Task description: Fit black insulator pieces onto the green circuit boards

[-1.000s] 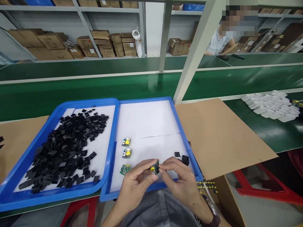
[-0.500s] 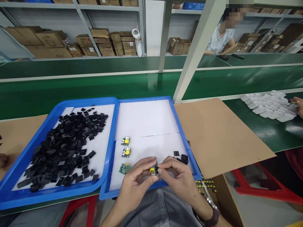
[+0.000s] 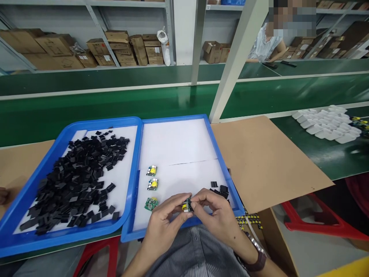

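Note:
My left hand [image 3: 163,225] and my right hand [image 3: 215,215] meet over the near edge of the right blue tray [image 3: 221,161]. Both pinch a small circuit board [image 3: 188,205] with a yellow part between their fingertips. On the tray's white liner lie three more small circuit boards [image 3: 152,183] in a column, just left of my hands. A few loose black pieces [image 3: 220,189] sit by my right hand.
The left blue tray [image 3: 43,169] holds a big heap of black pieces [image 3: 77,179]. Brown cardboard [image 3: 268,161] covers the bench to the right. White plastic shells [image 3: 328,125] lie on the green belt. Another person stands at the far right. Shelves with cartons run behind.
My hands have stayed together on the small board, drawing slightly nearer the tray's front edge. A stranger's hand that showed by the white shells half a second ago is gone.

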`<state>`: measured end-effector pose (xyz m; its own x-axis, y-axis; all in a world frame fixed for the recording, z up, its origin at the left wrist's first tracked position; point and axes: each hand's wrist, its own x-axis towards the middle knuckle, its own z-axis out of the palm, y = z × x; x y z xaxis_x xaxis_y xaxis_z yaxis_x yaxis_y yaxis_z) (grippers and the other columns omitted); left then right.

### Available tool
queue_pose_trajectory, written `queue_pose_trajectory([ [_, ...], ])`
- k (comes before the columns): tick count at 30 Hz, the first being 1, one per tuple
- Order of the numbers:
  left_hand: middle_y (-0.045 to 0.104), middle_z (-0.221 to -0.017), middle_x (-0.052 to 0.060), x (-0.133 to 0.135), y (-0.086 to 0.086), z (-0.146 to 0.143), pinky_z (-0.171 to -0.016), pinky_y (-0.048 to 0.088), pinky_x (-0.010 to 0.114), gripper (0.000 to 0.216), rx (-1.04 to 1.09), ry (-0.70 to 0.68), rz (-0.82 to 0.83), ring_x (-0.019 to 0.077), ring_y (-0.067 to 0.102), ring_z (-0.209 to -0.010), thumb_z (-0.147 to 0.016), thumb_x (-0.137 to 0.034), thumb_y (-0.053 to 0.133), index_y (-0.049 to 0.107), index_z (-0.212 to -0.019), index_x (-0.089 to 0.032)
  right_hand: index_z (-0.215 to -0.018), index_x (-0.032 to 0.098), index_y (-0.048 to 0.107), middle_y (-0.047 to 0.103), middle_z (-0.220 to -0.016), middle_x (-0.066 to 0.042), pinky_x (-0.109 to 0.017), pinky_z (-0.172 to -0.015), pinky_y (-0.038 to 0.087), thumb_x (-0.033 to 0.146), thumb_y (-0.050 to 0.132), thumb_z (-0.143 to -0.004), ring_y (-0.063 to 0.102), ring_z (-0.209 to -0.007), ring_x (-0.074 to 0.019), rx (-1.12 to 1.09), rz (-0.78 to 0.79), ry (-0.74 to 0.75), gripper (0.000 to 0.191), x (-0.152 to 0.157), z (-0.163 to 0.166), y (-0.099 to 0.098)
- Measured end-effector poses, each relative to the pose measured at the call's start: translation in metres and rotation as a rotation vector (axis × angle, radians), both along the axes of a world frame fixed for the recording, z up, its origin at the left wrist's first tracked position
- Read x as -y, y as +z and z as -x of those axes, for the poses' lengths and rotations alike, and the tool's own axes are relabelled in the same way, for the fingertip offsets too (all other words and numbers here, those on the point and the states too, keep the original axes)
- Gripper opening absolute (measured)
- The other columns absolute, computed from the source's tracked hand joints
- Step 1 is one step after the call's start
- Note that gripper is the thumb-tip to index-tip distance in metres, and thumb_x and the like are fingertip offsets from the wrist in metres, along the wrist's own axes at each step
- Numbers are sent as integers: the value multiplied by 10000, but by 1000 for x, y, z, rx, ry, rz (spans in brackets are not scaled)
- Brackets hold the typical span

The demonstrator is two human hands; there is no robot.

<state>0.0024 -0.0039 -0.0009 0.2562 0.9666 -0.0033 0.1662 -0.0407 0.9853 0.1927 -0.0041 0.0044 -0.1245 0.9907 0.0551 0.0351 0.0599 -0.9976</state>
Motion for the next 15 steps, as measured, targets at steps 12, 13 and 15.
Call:
queue_pose_trajectory([
  [12, 743, -1306, 43, 5, 3, -1, -1018, 624, 351, 470, -232, 6, -300, 212, 719, -1194, -968, -184, 702, 632, -1410, -326, -1084, 264, 800, 763, -941, -37, -301, -750, 633, 291, 767, -931, 744, -824, -178, -201, 189, -14, 158, 5, -2, -10],
  [13, 748, -1285, 47, 6, 3, -2, -987, 636, 345, 463, -241, 56, -319, 212, 729, -1162, -965, -187, 704, 628, -1405, -311, -1120, 274, 797, 768, -988, -45, -317, -795, 643, 300, 786, -921, 753, -878, -190, -232, 199, -29, 202, 8, -2, -11],
  [15, 758, -1244, 48, 7, 2, -5, -947, 648, 327, 451, -256, 130, -369, 206, 741, -1112, -954, -180, 714, 628, -1382, -291, -1161, 288, 799, 757, -1079, -61, -348, -878, 640, 295, 801, -915, 753, -968, -209, -230, 167, -36, 247, 13, -2, -12],
])
